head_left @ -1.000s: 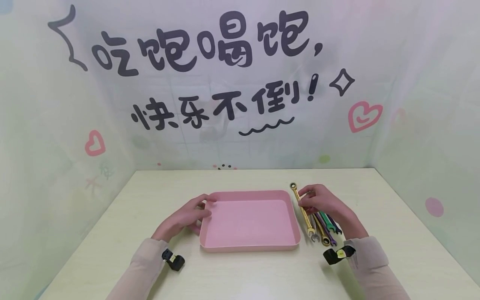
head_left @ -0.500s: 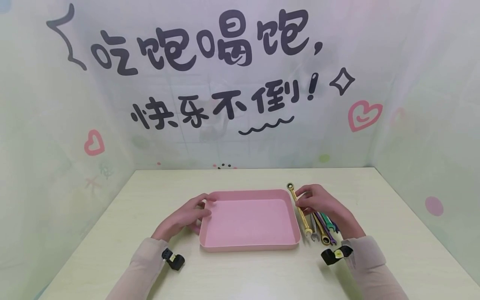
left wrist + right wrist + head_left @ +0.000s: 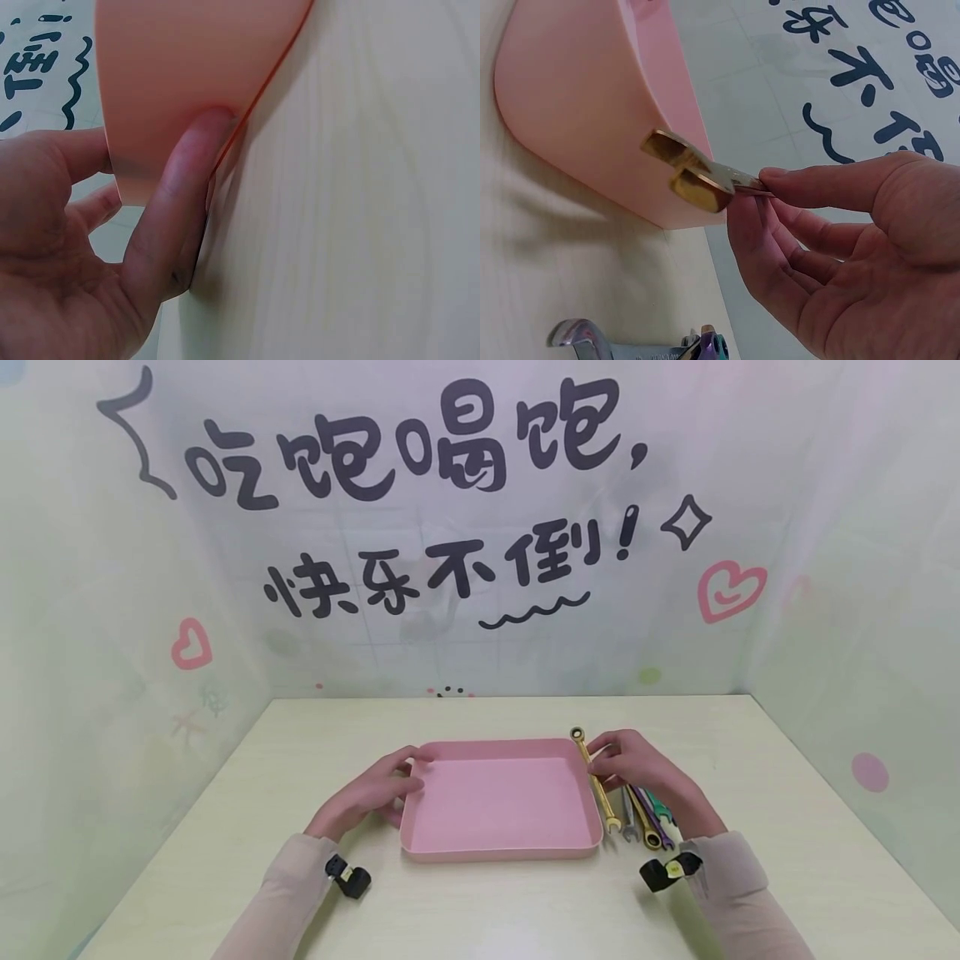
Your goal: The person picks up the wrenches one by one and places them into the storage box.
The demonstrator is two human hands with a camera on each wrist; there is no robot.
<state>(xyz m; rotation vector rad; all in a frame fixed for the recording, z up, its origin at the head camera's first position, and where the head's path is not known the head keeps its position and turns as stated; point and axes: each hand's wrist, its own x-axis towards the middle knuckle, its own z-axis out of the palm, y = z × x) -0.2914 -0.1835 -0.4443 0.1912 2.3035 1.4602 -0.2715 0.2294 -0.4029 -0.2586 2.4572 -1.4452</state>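
Nearest to me are 2 pale pinkish cloth sleeves (image 3: 742, 897) with rumpled cuffs, a black boxy wrist device (image 3: 669, 871) strapped at each. They reach across a pale, faintly grained table (image 3: 495, 910).

A little further in, a loose overlapping heap lies partly under the right hand (image 3: 633, 762): a silver metal wrench (image 3: 628, 815), a second gold wrench (image 3: 642, 817) with a ring end, a glossy purple wrench (image 3: 667, 842) and a green wrench (image 3: 660, 810).

To the left is the smooth pink rectangular tray (image 3: 498, 806), low-walled, round-cornered, with a flat matt floor. The left hand (image 3: 367, 793) grips its left wall, fingers over the rim and thumb against the outside; this hold hasn't changed.

What has changed is on the right. The shiny gold metal wrench (image 3: 602, 797), pinched by its slim shaft between thumb and fingertips, has drifted leftward over the last 1 second. Its forked end faces the person; its ring end overlaps the tray's far right corner from where I look. Whether they touch, I can't tell. By my reading, the gap between wrench and tray has nearly closed.

Behind hangs a whitish, softly creased backdrop (image 3: 420, 668) with 2 lines of dark rounded lettering.
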